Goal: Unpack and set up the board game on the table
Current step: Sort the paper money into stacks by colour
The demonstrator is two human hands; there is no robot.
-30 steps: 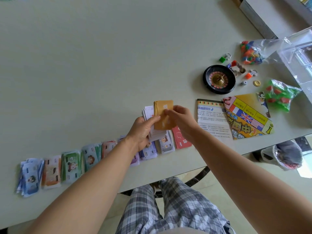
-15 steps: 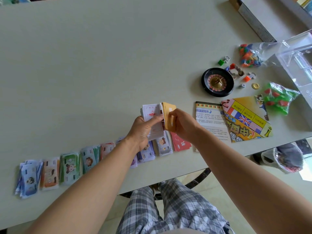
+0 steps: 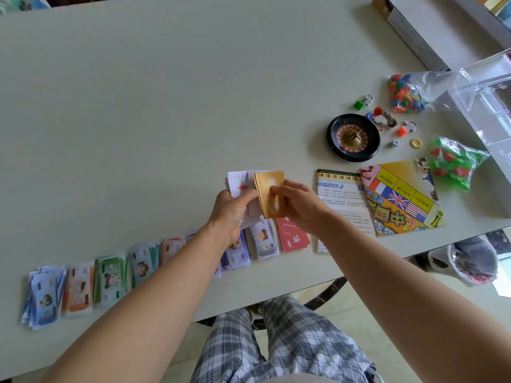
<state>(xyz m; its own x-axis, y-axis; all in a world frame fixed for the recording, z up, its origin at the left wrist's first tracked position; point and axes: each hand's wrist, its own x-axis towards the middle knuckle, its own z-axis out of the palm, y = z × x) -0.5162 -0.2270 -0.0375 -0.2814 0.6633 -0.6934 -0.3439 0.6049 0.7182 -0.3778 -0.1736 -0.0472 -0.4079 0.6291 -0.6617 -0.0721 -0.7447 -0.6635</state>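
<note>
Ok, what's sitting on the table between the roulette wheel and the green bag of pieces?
In the head view, a small white die and a gold coin lie side by side between the roulette wheel and the green bag.

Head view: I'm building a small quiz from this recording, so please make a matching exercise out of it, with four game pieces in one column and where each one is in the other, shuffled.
Column one
1. roulette wheel
2. gold cards
3. white cards
4. red cards

Column two
A. flat on the table, beside the grey banknotes
B. held in the left hand
C. just beyond the rule sheet
D. pinched in the right hand

Pairs: 1-C, 2-D, 3-B, 4-A
</note>
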